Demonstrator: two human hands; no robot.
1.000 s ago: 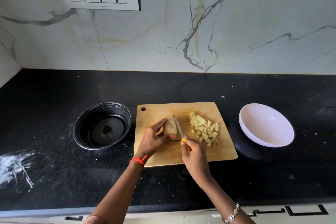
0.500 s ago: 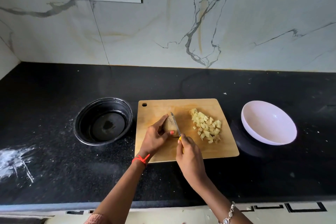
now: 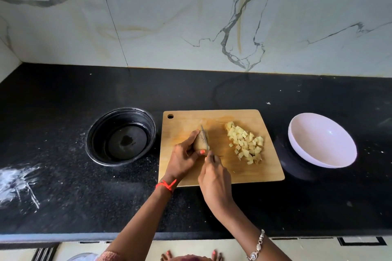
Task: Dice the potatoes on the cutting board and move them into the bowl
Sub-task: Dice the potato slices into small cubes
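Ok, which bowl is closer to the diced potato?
The white bowl, right of the board beside the dice; the black bowl sits left of it.

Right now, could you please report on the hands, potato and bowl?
Left hand holds potato piece on cutting board. Right hand grips knife, blade against potato. Diced pile on board; white bowl holds none. Nothing between them.
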